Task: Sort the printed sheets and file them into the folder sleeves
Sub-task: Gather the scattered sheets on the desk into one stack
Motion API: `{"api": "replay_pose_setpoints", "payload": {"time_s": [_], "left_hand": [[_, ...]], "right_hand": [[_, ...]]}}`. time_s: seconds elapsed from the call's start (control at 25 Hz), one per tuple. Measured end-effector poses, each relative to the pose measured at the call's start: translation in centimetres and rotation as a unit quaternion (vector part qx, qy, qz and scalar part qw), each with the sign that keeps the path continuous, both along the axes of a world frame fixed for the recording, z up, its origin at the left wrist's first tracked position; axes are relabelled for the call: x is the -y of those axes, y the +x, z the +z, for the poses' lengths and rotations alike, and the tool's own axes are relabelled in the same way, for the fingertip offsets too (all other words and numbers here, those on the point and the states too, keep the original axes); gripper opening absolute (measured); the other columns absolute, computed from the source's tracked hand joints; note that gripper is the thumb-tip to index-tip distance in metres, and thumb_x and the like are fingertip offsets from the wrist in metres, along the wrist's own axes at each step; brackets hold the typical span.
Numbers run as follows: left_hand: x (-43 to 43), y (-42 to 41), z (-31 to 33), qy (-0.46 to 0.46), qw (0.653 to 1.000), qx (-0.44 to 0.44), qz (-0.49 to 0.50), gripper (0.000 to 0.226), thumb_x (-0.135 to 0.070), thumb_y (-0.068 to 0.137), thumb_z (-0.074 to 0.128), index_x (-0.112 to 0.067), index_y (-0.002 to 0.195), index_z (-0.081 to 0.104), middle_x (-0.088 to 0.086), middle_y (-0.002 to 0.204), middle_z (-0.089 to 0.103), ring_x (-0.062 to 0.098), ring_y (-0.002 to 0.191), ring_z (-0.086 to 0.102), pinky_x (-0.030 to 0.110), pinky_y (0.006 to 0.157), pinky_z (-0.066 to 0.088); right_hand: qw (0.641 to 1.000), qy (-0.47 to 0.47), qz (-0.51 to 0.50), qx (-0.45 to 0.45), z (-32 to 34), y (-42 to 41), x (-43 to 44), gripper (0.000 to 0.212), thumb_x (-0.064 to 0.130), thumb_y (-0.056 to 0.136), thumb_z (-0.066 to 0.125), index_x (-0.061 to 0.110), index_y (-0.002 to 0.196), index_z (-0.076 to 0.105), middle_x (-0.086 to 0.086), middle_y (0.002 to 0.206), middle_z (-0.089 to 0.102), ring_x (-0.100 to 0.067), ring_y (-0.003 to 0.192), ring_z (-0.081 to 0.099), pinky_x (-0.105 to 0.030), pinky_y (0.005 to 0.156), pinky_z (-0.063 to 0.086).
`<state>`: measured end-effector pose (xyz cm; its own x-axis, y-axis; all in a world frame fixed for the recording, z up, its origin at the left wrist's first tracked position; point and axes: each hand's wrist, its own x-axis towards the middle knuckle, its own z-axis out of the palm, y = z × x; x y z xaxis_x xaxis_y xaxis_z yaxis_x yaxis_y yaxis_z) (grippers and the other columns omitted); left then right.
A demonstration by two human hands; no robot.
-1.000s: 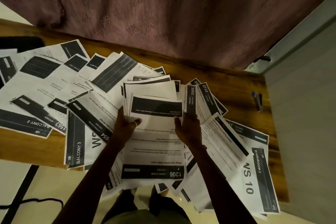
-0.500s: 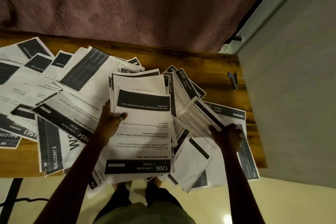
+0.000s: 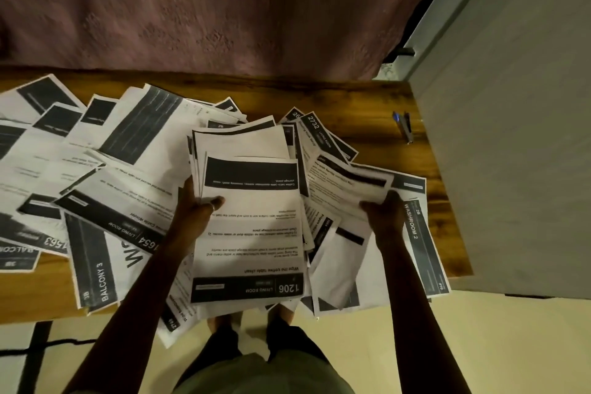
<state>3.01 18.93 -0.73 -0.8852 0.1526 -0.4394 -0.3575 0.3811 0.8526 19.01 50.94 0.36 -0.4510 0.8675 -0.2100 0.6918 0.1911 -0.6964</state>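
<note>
head: two hands (image 3: 192, 217) (image 3: 385, 211), one stack (image 3: 252, 233), one sheet (image 3: 345, 190)

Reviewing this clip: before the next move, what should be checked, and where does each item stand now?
1. Left hand grips the stack topped by sheet 1206, thumb on top: ok.
2. Right hand pinches the loose sheet beside the WASHROOM 2 sheet: ok.
3. Only one sheet in that pinch: cannot tell.
4. Folder sleeves in view: not ok, none visible.
5. Overhanging sheets at the table near edge: not ok, could slip off.
</note>
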Motion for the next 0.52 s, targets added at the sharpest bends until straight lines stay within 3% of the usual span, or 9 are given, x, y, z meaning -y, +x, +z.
{"api": "replay_pose_setpoints", "payload": {"time_s": [0.12,0.2,0.28,0.36,0.44,0.52], "left_hand": [[0.3,0.0,0.3,0.004,1.0,0.003,-0.01,0.07,-0.013,0.089,0.072,-0.032,0.146,0.037,0.0,0.135,0.054,0.022,0.124,0.051,0.041,0.095,0.045],[0.4,0.0,0.5,0.01,1.0,0.003,-0.014,0.07,-0.016,0.088,0.073,-0.033,0.145,0.037,-0.003,0.136,0.054,0.018,0.122,0.053,0.042,0.098,0.046],[0.7,0.1,0.6,0.035,0.999,0.006,-0.019,0.064,-0.016,0.089,0.072,-0.034,0.142,0.04,-0.006,0.128,0.057,0.006,0.108,0.057,0.03,0.085,0.051],[0.9,0.4,0.9,0.06,0.998,-0.001,-0.035,0.064,-0.016,0.091,0.069,-0.033,0.143,0.037,-0.011,0.124,0.056,0.0,0.099,0.056,0.018,0.071,0.047],[1.1,0.4,1.0,0.074,0.996,-0.005,-0.041,0.067,-0.016,0.091,0.069,-0.03,0.147,0.035,-0.012,0.128,0.052,-0.001,0.101,0.054,0.017,0.071,0.044],[1.5,0.1,0.7,0.103,0.992,-0.005,-0.068,0.062,-0.015,0.092,0.068,-0.02,0.146,0.038,-0.003,0.131,0.057,0.008,0.109,0.06,0.025,0.078,0.053]], "right_hand": [[0.992,0.079,0.076,-0.064,6.3,-3.1,0.7,0.041,0.016,0.091,0.067,0.009,0.129,0.054,-0.01,0.12,0.065,-0.025,0.108,0.063,-0.031,0.088,0.052],[0.974,0.132,0.141,-0.12,11.6,-5.1,1.6,0.033,0.022,0.096,0.061,0.008,0.125,0.055,0.002,0.107,0.063,-0.013,0.092,0.064,-0.012,0.075,0.05],[0.958,0.146,0.195,-0.15,16.6,-6.6,3.2,0.027,0.026,0.098,0.058,0.01,0.119,0.056,0.01,0.101,0.059,0.001,0.08,0.059,-0.002,0.063,0.043],[0.951,0.115,0.219,-0.187,20.0,-7.7,4.8,0.023,0.029,0.097,0.059,0.017,0.116,0.053,0.013,0.108,0.06,0.005,0.083,0.06,-0.005,0.065,0.048],[0.946,0.029,0.208,-0.247,21.3,-8.7,6.1,0.031,0.028,0.095,0.063,0.017,0.121,0.052,0.012,0.118,0.065,-0.002,0.093,0.068,-0.015,0.071,0.056],[0.94,-0.071,0.192,-0.275,20.5,-9.7,6.7,0.036,0.026,0.093,0.065,0.017,0.126,0.053,0.008,0.113,0.069,-0.004,0.098,0.069,-0.019,0.074,0.058]]}}
